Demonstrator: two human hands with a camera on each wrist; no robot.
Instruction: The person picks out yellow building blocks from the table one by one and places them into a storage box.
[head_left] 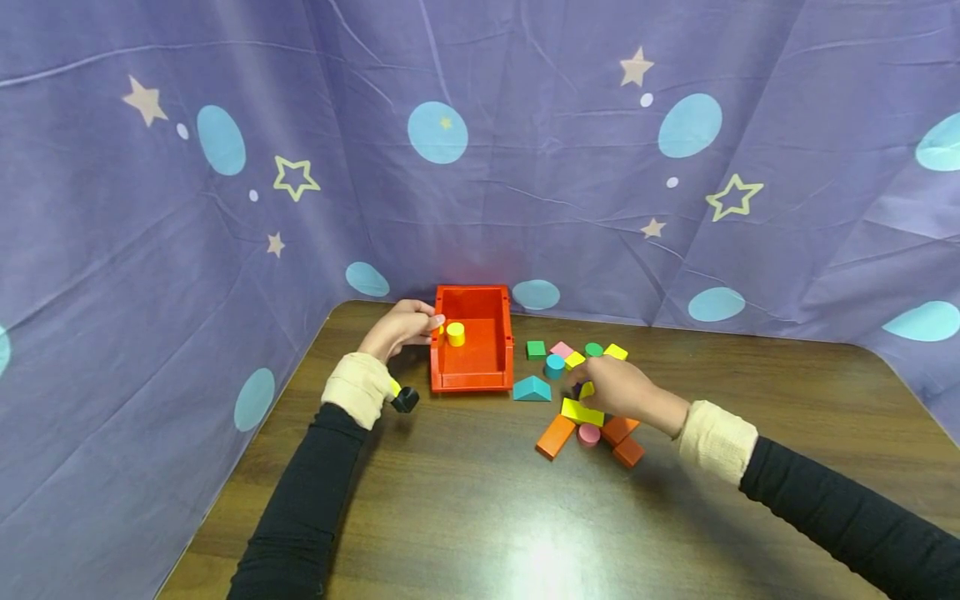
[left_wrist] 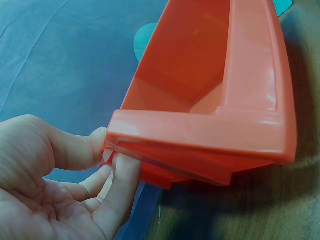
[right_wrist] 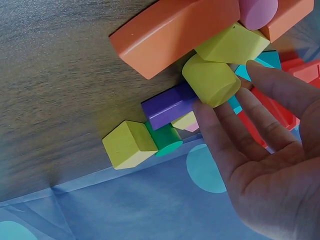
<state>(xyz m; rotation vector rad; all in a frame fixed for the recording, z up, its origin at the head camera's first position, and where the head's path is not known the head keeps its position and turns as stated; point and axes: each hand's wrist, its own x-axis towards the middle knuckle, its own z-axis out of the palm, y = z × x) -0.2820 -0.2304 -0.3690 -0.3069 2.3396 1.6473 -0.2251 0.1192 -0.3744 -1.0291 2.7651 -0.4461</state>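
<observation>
My left hand [head_left: 402, 327] grips the left rim of a red plastic bin [head_left: 480, 382]. In the left wrist view its thumb and fingers [left_wrist: 125, 175] pinch the bin's edge. A yellow cylinder [head_left: 456, 334] stands inside the bin, beside another yellow piece partly hidden by the hand. To the right, my right hand [head_left: 617, 387] reaches into a group of toy blocks. In the right wrist view its thumb and fingers pinch a different yellow cylinder [right_wrist: 210, 77]. A purple block [right_wrist: 169, 106] and a yellow block [right_wrist: 235, 44] lie close against that cylinder.
Around the right hand lie a teal triangle [head_left: 532, 389], a blue cylinder [head_left: 554, 367], a green block [head_left: 536, 350], a pink cylinder [head_left: 588, 434] and several orange blocks [head_left: 555, 437]. A purple patterned cloth [head_left: 540, 167] hangs behind the wooden table [head_left: 450, 500].
</observation>
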